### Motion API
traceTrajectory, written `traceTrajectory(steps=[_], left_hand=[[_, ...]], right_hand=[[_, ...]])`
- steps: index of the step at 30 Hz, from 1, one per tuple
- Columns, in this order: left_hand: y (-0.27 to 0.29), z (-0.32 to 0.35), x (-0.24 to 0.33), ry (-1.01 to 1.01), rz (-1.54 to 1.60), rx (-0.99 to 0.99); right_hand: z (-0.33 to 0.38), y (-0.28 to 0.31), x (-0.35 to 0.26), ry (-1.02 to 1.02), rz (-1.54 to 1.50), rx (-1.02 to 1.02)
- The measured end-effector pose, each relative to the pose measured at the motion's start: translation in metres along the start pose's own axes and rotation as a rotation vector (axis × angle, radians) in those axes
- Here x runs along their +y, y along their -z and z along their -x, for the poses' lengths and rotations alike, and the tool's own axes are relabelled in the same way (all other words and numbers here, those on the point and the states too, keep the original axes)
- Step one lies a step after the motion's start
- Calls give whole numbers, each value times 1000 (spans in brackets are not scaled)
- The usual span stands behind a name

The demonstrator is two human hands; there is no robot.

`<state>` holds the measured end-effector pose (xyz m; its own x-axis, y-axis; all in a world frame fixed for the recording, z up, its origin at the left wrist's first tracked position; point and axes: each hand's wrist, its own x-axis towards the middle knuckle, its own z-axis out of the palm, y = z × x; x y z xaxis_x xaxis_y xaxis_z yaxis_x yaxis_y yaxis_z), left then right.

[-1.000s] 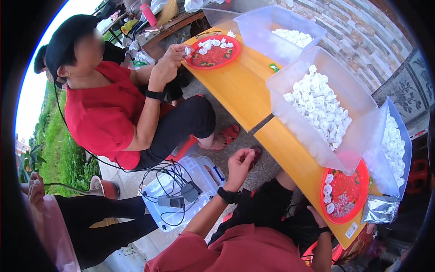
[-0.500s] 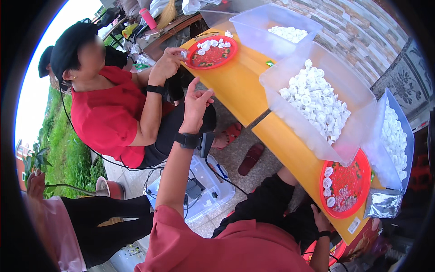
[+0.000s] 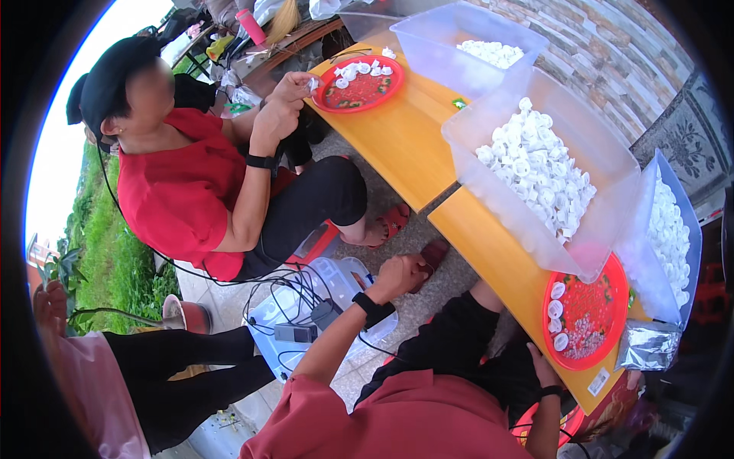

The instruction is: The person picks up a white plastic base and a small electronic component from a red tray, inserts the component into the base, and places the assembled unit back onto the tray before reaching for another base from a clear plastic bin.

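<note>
Outdoors, a paved patch beside a brick wall holds a long orange table, with grass off to the left. At the near end of that table sits a red plate bearing a few small white pieces, and just beyond it a clear plastic tub heaped with many more of the same white pieces. A foil bag lies touching the plate's far side.

My left hand is raised in front of me, curled into a loose fist, out over the ground and well short of the table edge; whether anything sits inside the fist I cannot tell. A black wristband wraps the wrist behind it. My right hand is low against my lap, just below the table's near edge and close under the red plate; its fingers are mostly hidden, so its state I cannot tell.

Opposite, another person in a red shirt sits with both hands together at a second red plate at the table's far end. On the ground between us lies a clear box with cables.
</note>
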<state>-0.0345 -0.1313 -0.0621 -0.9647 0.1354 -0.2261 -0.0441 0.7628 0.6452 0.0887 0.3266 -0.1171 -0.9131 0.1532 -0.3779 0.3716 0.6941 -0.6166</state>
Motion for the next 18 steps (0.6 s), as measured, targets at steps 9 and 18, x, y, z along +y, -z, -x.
traceTrajectory(steps=[9, 18], left_hand=[[-24, 6, 43, -439, -165, -84], [195, -68, 26, -182, 80, 1260]], right_hand=[[7, 3, -38, 7, 346, 14], [8, 10, -42, -62, 410, -66]])
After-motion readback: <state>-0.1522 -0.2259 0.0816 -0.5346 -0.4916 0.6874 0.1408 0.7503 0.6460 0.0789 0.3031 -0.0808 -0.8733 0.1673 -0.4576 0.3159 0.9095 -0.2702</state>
